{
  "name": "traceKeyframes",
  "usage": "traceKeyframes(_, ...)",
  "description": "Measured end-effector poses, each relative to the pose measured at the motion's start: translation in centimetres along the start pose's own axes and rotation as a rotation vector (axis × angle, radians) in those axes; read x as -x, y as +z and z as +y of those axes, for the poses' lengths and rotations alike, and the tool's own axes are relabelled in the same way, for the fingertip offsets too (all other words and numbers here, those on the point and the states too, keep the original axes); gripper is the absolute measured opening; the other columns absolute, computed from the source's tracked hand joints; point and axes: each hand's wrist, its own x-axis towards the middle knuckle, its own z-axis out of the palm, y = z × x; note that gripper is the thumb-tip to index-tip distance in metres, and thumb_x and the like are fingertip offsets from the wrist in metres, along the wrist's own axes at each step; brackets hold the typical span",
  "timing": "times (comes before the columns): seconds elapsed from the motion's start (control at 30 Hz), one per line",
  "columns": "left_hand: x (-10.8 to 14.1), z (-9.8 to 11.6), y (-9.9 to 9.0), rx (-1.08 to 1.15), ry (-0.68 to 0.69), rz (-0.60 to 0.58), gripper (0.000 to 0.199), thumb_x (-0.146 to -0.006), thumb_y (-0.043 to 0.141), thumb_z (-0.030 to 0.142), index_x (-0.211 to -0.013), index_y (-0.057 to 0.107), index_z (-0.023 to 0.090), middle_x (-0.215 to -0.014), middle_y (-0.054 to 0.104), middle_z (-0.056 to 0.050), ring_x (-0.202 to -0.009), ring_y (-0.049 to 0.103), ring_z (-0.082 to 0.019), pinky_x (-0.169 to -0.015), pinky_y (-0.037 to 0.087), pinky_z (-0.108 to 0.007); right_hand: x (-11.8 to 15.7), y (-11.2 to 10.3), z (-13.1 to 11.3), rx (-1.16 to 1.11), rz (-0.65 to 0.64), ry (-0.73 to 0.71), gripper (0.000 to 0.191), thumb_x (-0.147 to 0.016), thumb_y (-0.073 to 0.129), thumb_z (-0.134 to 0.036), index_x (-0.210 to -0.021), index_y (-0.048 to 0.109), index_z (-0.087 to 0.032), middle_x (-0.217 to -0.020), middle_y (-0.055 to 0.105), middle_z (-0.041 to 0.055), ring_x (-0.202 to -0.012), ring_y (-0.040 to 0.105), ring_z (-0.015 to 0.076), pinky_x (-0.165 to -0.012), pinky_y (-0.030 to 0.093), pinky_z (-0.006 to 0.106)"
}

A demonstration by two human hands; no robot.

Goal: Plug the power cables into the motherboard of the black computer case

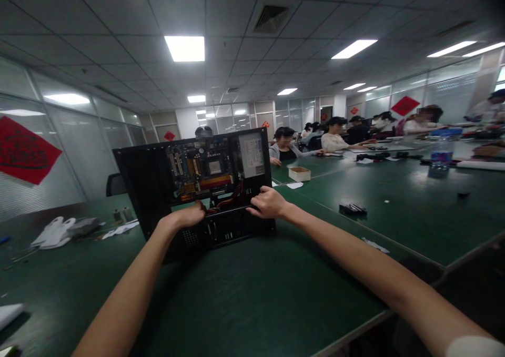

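Observation:
A black computer case (150, 183) stands tilted on the green table, its open side facing me. Inside it a motherboard (201, 165) shows at the top middle, with a silver power supply (251, 154) at the upper right and some cables below. My left hand (188, 215) is closed around the left part of the bar that crosses the case; its fingertips are partly hidden inside. Further right, my right hand (268, 203) grips the same bar with curled fingers, near the case's right side.
On the green table (236, 294), a white bag (55, 233) and small cylinders lie left of the case. To the right are an open box (300, 174), a black part (352, 210) and a bottle (441, 154). Several people sit further back.

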Motion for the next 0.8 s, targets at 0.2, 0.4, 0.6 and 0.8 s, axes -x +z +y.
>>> traceKeyframes(0.2,2.0,1.7,-2.1,-0.039,0.158,-0.216,0.046,-0.079,0.046,0.026,-0.120,0.066,0.017,-0.122,0.070,-0.012,-0.104,0.066,-0.026,-0.086,0.051,-0.032,1.5,-1.0,0.6,-0.016,0.093,-0.033,0.046,-0.098,0.046,-0.043,-0.064,0.063,-0.017,-0.054,0.064,0.0022,-0.047,0.047,0.0113,-0.070,0.032,0.032)
traceKeyframes(0.4,1.9,1.1,-2.5,-0.060,0.234,-0.155,0.036,-0.075,0.055,0.033,-0.102,0.073,0.018,-0.102,0.074,-0.010,-0.089,0.066,-0.026,-0.070,0.048,-0.030,1.2,-1.4,0.4,-0.013,0.080,-0.026,0.052,-0.102,0.044,-0.042,-0.060,0.062,-0.017,-0.051,0.063,0.0016,-0.044,0.045,0.0099,-0.068,0.030,0.031)
traceKeyframes(0.6,1.2,-0.9,-2.2,-0.003,0.338,0.100,0.030,-0.079,0.058,0.036,-0.096,0.073,0.015,-0.106,0.071,-0.011,-0.096,0.064,-0.024,-0.080,0.047,-0.030,0.8,-1.3,-0.3,-0.019,0.078,-0.004,0.059,-0.101,0.042,-0.054,-0.058,0.061,-0.018,-0.048,0.063,0.0015,-0.042,0.045,0.0100,-0.062,0.023,0.031)
traceKeyframes(0.8,2.7,0.4,-3.9,0.248,0.373,0.171,0.043,-0.091,0.052,0.052,-0.104,0.072,0.017,-0.087,0.074,-0.005,-0.074,0.065,-0.017,-0.065,0.046,-0.025,0.3,-1.5,-0.9,-0.011,0.070,-0.001,0.058,-0.101,0.042,-0.054,-0.059,0.061,-0.018,-0.048,0.063,0.0014,-0.042,0.048,0.0101,-0.061,0.020,0.031)
